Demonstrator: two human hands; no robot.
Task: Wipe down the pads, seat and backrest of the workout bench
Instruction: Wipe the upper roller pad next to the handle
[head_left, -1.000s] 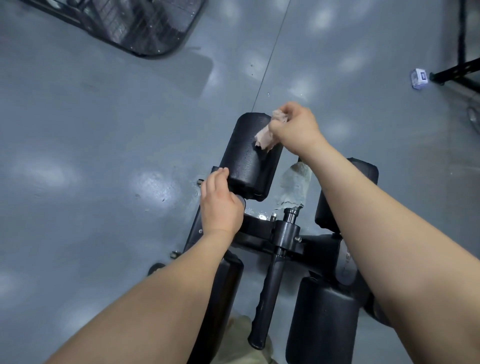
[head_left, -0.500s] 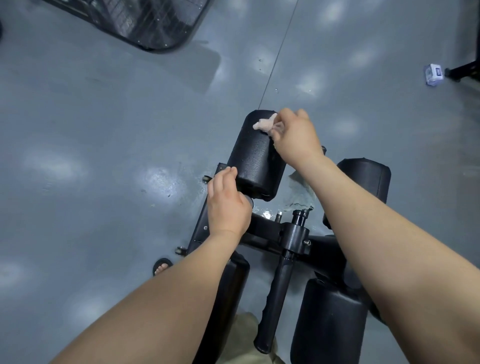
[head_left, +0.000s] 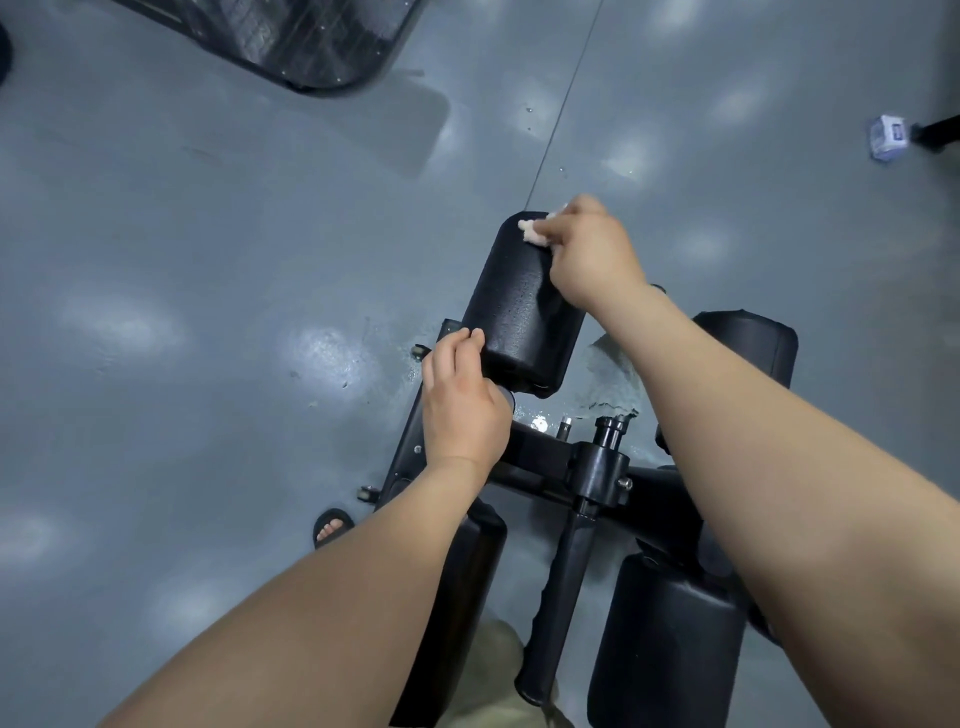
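1. Wiping at the leg-roller end of the workout bench (head_left: 545, 457), the person has only this end in view. The seat and backrest are out of frame, so whether they have been cleaned cannot be told.
2. Four black pads show. The far-left pad (head_left: 519, 312) is the one being wiped, and its top has a faint sheen that may be damp. The far-right pad (head_left: 748, 343), near-right pad (head_left: 665, 639) and near-left pad (head_left: 457, 597) give no clear sign either way, so most of the job probably remains.
3. The right arm reaches forward over the frame. The right hand (head_left: 592, 254) sits at the far end of the far-left pad, fingers curled round the cloth and pressing it down.
4. The left hand (head_left: 462, 400) grips the near end of that same pad, fingers curled over its corner, apparently steadying it. The thumb is hidden.
5. The cloth (head_left: 535, 231) is a small pale wad, mostly hidden by the right hand, poking out on the pad's far edge.
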